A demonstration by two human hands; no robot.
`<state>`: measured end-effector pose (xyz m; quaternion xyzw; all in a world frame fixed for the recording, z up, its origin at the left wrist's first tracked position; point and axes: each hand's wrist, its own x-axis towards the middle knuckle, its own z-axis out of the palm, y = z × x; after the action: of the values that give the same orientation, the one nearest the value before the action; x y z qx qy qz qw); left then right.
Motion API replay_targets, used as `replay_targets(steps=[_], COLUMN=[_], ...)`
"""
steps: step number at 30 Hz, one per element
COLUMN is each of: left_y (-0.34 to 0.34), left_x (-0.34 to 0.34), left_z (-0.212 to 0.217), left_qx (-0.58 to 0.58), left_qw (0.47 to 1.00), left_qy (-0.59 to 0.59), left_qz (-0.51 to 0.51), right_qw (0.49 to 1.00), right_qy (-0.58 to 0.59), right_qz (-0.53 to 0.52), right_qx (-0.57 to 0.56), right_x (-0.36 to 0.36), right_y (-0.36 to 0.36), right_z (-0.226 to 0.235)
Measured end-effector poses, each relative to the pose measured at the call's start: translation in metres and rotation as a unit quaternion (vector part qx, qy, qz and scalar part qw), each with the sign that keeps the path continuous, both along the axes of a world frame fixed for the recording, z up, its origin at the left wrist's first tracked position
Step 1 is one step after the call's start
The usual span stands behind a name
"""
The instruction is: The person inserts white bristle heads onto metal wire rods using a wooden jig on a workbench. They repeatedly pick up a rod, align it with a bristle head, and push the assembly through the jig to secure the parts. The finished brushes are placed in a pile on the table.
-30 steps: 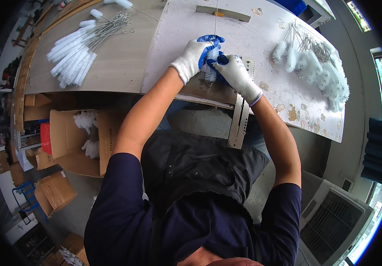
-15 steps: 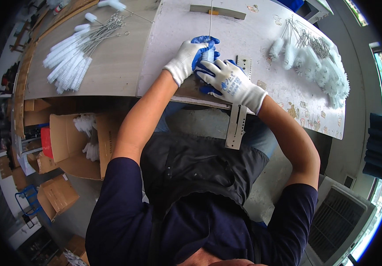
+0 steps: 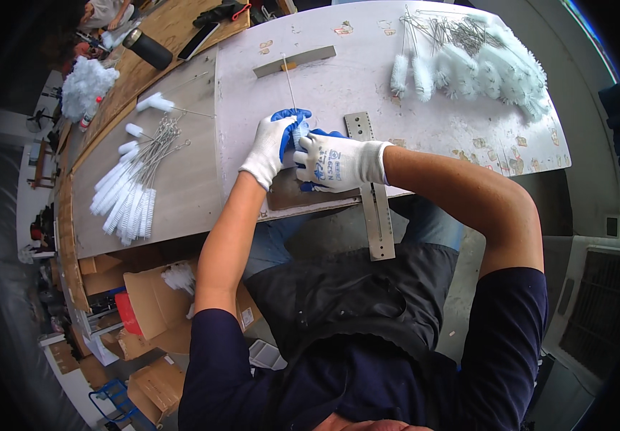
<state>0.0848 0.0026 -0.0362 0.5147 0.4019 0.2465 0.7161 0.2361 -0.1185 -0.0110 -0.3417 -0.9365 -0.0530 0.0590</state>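
A bottle brush with a pale bristle head [image 3: 300, 133] is held upright between my two gloved hands, its thin wire stem running away toward a metal bar. My left hand [image 3: 272, 145], in a white glove with blue palm and fingertips, is closed round the brush from the left. From the right, my right hand [image 3: 340, 162] in a matching glove curls its fingers onto the brush's near end. The gloves hide much of the bristles and the right fingertips. Beside and below the right hand, a perforated metal strip [image 3: 378, 224] sticks out past the table edge.
Finished-looking white brushes [image 3: 126, 205] with wire stems lie at the left; a heap of fluffy brushes [image 3: 475, 68] lies at the far right. The grey metal bar [image 3: 313, 57] stands beyond my hands. A black bottle [image 3: 147, 49], a phone [image 3: 198, 41] and a cardboard box [image 3: 155, 305] are leftward.
The whole view has swung, bringing more of the left bench and a person's arm into sight. Both hands stay closed on the brush; the right hand's wrist is turned flatter.
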Motion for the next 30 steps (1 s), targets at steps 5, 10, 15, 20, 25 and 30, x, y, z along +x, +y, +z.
replay_targets(steps=[5, 10, 15, 20, 25, 30], left_y=[-0.003, -0.025, -0.03, -0.022, -0.035, -0.062], left_x=[0.032, 0.133, 0.223, 0.277, 0.265, 0.252], left_z=[0.033, 0.055, 0.033, 0.027, 0.049, 0.058], left_qx=[0.573, 0.575, 0.593, 0.563, 0.565, 0.632], left_qw=[0.743, 0.746, 0.67, 0.67, 0.665, 0.599], left_qy=[0.34, 0.289, 0.371, 0.412, 0.415, 0.366], left_qz=[0.062, -0.172, -0.251, -0.251, -0.26, -0.327], right_qw=[0.998, 0.997, 0.989, 0.984, 0.992, 0.975], right_qy=[-0.007, 0.062, 0.143, 0.134, 0.075, 0.217], right_qz=[-0.061, -0.053, -0.01, -0.039, -0.032, -0.008], right_qx=[-0.021, -0.017, -0.046, -0.114, -0.101, -0.041], right_x=[-0.004, -0.006, -0.006, -0.005, -0.004, -0.004], right_y=[-0.011, -0.009, -0.003, -0.015, -0.013, -0.013], right_z=[-0.005, -0.024, -0.065, -0.041, -0.038, -0.048])
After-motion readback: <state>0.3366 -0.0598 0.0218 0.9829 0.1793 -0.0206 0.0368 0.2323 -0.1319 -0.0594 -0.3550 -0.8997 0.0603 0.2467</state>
